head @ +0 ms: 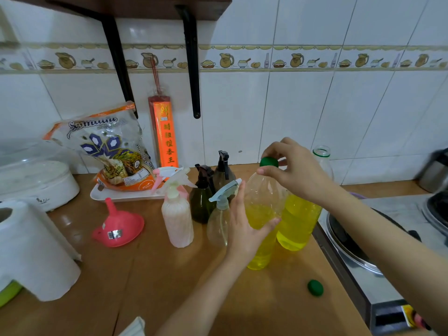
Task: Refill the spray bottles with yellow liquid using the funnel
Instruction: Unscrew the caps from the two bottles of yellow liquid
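My left hand grips the clear plastic bottle of yellow liquid near the counter's right edge, while my right hand pinches its green screw cap. The pink plastic funnel lies unused toward the left. The clear spray bottle with the pale blue trigger looks empty, so I judge refilling hasn't begun.

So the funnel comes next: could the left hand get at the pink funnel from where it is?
Probably yes. The left hand would first have to release the yellow bottle; the pink funnel lies unobstructed on the counter, beyond the white spray bottle.
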